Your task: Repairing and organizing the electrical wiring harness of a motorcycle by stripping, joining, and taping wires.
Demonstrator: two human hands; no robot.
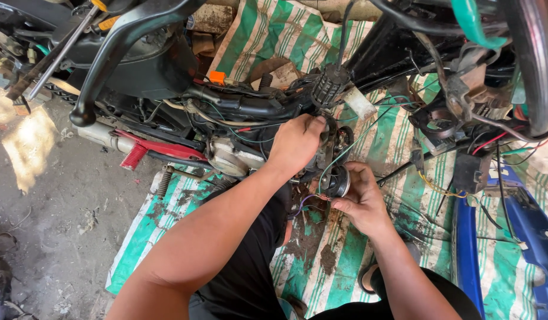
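At mid-frame the left hand (296, 144) gripped the engine block (238, 155) while the right hand (360, 198) pinched a round black part (335, 181), best kept steady with its thin wires (351, 145) slack.

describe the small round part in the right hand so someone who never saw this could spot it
Start at the green-and-white striped tarp under the stripped motorcycle. Near its middle, the right hand pinches a small round black part with a silvery rim. It is the only round piece held in fingers, with thin wires trailing beside it.
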